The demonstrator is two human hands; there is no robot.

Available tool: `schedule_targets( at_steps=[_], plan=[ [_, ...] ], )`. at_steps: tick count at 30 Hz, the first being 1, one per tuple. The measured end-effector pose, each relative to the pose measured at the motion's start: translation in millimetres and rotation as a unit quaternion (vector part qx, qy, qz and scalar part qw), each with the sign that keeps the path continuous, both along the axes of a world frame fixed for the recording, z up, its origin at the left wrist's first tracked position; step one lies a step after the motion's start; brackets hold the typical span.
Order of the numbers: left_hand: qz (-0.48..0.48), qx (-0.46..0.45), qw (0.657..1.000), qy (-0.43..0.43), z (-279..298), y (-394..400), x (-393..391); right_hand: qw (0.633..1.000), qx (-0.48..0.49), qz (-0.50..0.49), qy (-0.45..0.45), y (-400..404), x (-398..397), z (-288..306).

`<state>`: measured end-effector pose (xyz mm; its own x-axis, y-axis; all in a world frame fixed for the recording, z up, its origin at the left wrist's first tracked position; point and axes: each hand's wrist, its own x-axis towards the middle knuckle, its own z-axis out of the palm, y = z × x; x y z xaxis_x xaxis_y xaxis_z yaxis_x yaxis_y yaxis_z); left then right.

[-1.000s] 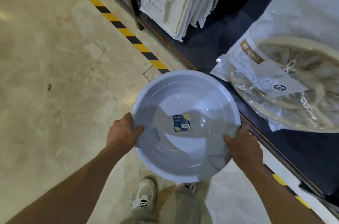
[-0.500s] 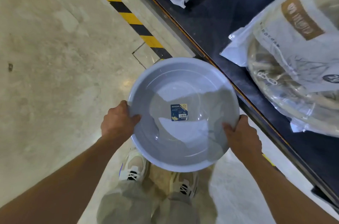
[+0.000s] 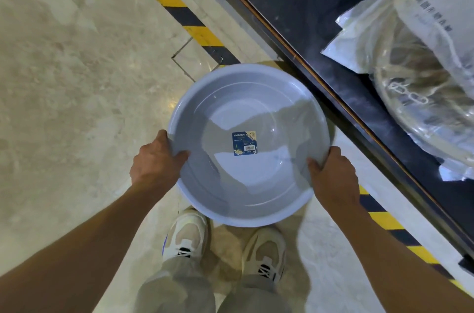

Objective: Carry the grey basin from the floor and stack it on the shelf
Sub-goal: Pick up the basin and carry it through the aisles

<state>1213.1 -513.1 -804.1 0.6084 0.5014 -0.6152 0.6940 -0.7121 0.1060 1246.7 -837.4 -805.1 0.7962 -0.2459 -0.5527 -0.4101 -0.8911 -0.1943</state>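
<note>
Nearest, two shoes [image 3: 223,243] stand on the floor [image 3: 77,81]. Above them the grey basin [image 3: 248,144] hangs in the air, off the floor, mouth up. The left hand [image 3: 155,162] and right hand [image 3: 333,175] each clasp its rim on opposite sides, probably to keep it level. Further right is the dark shelf [image 3: 320,17]; bagged goods [image 3: 423,68] already fill part of it.

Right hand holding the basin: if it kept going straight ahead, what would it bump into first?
Probably the dark shelf edge just beyond the right hand; height is hard to judge.
</note>
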Motion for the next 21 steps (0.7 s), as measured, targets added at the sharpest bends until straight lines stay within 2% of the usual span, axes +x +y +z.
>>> schedule_targets(
  at_steps=[3,6,9,11,16,21],
  plan=[
    [0.006,-0.021,1.000,-0.007,-8,3,-2,1.000,0.010,-0.015,-0.010,3,-1,-3],
    [0.049,-0.078,0.996,-0.017,-15,5,-3,0.994,0.055,-0.092,0.011,0,-1,-6],
    [0.118,-0.136,0.983,-0.031,-20,8,-4,0.965,0.155,-0.196,0.074,-5,-3,-10],
    [0.125,-0.151,0.980,-0.038,-22,10,-8,0.946,0.187,-0.242,0.103,-6,-4,-11],
    [0.102,-0.110,0.987,-0.049,-10,12,-14,0.962,0.192,-0.176,0.087,-4,2,7],
    [0.097,-0.092,0.989,-0.057,33,16,-12,0.969,0.192,-0.146,0.058,3,2,48]
  ],
)
